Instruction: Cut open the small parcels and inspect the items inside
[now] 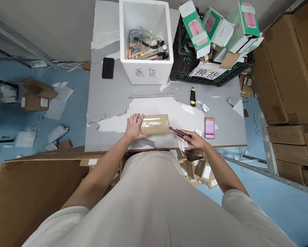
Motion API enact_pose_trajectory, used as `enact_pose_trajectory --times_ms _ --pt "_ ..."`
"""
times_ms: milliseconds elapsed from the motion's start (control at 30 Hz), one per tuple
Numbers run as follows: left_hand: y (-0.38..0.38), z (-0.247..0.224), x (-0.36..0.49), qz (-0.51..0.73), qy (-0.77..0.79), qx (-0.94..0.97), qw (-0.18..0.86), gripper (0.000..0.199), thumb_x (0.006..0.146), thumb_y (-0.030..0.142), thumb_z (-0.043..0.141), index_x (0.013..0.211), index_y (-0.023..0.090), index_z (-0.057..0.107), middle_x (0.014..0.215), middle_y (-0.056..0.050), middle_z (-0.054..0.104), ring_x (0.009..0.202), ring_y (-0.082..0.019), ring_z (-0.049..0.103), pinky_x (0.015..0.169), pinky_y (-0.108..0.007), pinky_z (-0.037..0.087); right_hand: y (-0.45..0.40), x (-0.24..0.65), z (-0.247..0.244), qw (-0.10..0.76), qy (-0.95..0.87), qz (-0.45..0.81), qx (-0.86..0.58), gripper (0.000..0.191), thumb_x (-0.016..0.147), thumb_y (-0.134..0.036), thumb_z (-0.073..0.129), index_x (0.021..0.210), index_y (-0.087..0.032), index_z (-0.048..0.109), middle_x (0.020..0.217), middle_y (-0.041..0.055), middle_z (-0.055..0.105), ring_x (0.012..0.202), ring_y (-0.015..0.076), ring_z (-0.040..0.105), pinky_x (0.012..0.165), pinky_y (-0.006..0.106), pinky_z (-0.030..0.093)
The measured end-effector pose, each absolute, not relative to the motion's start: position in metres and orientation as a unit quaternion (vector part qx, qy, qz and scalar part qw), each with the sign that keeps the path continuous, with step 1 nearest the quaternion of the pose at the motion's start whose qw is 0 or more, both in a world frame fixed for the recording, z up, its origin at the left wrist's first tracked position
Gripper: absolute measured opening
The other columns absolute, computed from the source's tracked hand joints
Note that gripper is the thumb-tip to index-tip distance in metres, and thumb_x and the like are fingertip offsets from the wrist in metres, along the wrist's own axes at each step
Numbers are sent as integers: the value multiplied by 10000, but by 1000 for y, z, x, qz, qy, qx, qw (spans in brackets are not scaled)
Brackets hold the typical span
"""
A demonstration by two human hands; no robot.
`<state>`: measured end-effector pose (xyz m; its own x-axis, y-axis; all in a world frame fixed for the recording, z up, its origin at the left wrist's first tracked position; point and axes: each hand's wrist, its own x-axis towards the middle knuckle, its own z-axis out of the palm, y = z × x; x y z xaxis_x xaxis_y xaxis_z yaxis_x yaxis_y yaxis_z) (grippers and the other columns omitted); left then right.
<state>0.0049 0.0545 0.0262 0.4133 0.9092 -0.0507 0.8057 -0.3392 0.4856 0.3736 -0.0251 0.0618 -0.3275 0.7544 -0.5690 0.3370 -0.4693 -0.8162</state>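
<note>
My left hand (134,127) grips the left end of a small brown parcel (155,124) wrapped in shiny clear tape. The parcel lies lengthwise on the worktable. My right hand (195,139) is closed around a slim black-and-red hand tool (181,133) made of two long narrow bars; its exact kind is hard to make out. The tool's tip reaches the lower right end of the parcel, and I cannot tell whether it touches. Close to my right hand lies a phone with a pink screen (209,128). A black-and-yellow utility knife (193,97) rests farther back.
Behind the parcel stand a white foam box (146,72) holding goggles and odds and ends, and a black crate (186,67) piled with green-and-white boxes (196,31). A black phone (108,68) lies on the left of the torn-surfaced table (99,99). Cartons (284,68) rise at right.
</note>
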Motion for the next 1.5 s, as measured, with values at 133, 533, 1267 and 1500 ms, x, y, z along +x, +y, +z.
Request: enact_pose_trajectory --times_ms 133,533,1267,1500 --pt "48 32 4 99 535 812 212 1124 486 579 794 1443 212 331 1483 -207 322 1374 -468 217 1089 -663 12 -40 399 74 192 -442 640 -599 679 812 -466 629 1417 -219 445 655 -19 611 402 82 461 382 221 385" --pt "-25 7 7 151 487 844 170 533 884 270 461 1404 164 418 1439 -173 441 1388 -313 324 1129 -531 227 51 277 102 186 -719 506 -438 601 762 -198 642 1340 -314 523 1207 15 644 1029 238 614 916 382 466" --pt "-33 4 2 142 475 860 125 558 862 216 471 1410 135 410 1437 -151 451 1360 -305 356 1109 -505 272 95 201 115 -219 -911 208 -281 563 963 -206 338 1480 -403 235 1140 82 603 906 216 633 704 280 404" --pt "-33 2 1 136 474 859 139 591 850 220 481 1428 150 384 1448 -148 437 1365 -301 349 1111 -510 260 84 226 137 -294 -887 149 -323 615 937 -143 341 1480 -408 227 1182 119 604 917 259 655 680 313 412"
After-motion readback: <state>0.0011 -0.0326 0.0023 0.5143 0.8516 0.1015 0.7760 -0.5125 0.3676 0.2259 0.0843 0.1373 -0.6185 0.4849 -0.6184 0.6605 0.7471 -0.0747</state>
